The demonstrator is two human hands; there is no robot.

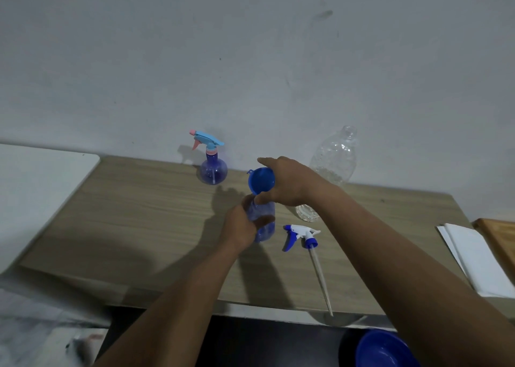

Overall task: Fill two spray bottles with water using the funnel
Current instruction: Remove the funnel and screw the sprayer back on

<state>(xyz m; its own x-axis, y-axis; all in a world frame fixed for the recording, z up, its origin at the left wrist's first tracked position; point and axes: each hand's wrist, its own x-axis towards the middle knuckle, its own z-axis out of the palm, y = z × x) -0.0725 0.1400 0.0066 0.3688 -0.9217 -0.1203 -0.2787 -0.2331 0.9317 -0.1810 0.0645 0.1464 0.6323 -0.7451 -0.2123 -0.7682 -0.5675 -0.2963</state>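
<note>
Blue basin [386,350], then hands [289,182] around funnel [260,180], bottle [264,227]

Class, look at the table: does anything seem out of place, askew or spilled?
The white-and-blue trigger sprayer head lies on its side on the wooden table, its long dip tube poking past the front edge. No spill shows.

Matt wood-grain table [139,213], glossy blue plastic funnel [260,180], clear plastic bottle [333,157]

The left hand [241,224] grips a blue bottle [263,221] on the table [139,227]. The right hand [287,182] holds a blue funnel [260,180] at its neck. A trigger sprayer [301,237] lies just right.
</note>
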